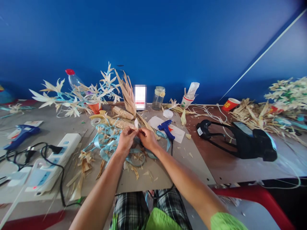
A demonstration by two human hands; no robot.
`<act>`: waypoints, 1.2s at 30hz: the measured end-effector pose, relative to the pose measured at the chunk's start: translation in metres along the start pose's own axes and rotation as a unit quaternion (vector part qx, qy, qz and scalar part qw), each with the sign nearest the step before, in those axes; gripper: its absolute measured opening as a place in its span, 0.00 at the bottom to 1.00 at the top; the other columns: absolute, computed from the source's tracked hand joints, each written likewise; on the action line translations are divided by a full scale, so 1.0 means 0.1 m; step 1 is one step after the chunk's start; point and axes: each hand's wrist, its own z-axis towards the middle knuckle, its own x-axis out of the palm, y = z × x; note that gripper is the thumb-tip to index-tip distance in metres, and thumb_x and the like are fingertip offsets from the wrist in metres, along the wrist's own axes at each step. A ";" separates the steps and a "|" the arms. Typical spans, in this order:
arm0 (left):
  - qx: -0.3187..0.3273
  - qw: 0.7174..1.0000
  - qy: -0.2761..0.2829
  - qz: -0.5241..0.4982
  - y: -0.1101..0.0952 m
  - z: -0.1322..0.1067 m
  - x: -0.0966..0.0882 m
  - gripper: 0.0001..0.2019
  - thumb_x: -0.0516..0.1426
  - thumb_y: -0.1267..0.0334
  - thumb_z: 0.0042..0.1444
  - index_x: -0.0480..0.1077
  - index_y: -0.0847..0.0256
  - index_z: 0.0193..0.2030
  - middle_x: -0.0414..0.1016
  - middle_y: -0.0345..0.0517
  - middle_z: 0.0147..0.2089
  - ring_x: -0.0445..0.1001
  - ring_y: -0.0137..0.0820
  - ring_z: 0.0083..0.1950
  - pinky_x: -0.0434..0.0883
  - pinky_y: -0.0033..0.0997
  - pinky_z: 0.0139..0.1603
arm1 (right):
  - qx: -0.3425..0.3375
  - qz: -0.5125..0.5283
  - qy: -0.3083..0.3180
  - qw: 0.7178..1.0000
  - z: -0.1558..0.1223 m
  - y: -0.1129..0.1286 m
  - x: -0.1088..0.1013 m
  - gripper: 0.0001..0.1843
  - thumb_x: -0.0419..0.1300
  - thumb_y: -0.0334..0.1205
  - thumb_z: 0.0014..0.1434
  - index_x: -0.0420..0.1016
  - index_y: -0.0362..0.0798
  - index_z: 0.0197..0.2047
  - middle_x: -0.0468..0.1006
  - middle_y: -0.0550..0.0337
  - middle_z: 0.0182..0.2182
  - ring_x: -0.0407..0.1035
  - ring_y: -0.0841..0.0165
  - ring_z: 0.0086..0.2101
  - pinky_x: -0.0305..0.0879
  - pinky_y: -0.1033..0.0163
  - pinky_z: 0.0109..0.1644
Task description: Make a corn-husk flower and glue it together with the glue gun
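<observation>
My left hand (127,138) and my right hand (147,138) meet over the middle of the table, fingertips pinched together. Between them a small pale piece of corn husk (136,123) sticks up; both hands appear closed on its lower end, which the fingers hide. Just behind lie corn cobs (122,112) and a tall dried husk (127,92). Tangled light-blue ribbon (103,143) and husk scraps (85,164) spread under and left of my hands. To the right, a blue glue gun (167,129) rests on white paper (180,133).
At the back stand husk flowers on blue stems (78,95), a glass jar (158,98) and a paper cup (187,101). A power strip (56,159) with black cables and another glue gun (22,135) lie left. A black strapped headset (247,140) and a red cup (230,104) are right.
</observation>
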 end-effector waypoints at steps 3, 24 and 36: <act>0.009 1.000 -0.010 -0.007 -0.01 0.00 0.00 0.12 0.65 0.60 0.39 0.69 0.63 0.28 0.69 0.37 0.26 0.64 0.24 0.28 0.60 0.25 0.32 | 0.005 0.012 0.007 1.000 0.00 0.01 0.00 0.07 0.55 0.38 0.54 0.73 0.46 0.30 0.75 0.60 0.26 0.66 0.69 0.29 0.62 0.65 0.34; -0.053 0.995 0.083 -0.009 -0.10 -0.05 0.05 0.10 0.66 0.60 0.38 0.71 0.63 0.25 0.68 0.36 0.22 0.61 0.21 0.23 0.57 0.25 0.27 | -0.056 0.056 -0.113 0.990 0.17 0.05 -0.31 0.12 0.61 0.46 0.50 0.77 0.49 0.37 0.70 0.56 0.39 0.65 0.66 0.41 0.62 0.60 0.47; -0.110 0.987 0.113 0.001 -0.08 -0.06 0.05 0.14 0.68 0.59 0.36 0.73 0.63 0.28 0.70 0.37 0.24 0.62 0.21 0.24 0.59 0.24 0.28 | -0.050 0.026 -0.105 0.993 0.20 -0.06 -0.27 0.07 0.60 0.42 0.50 0.74 0.48 0.26 0.71 0.56 0.38 0.66 0.65 0.41 0.61 0.58 0.49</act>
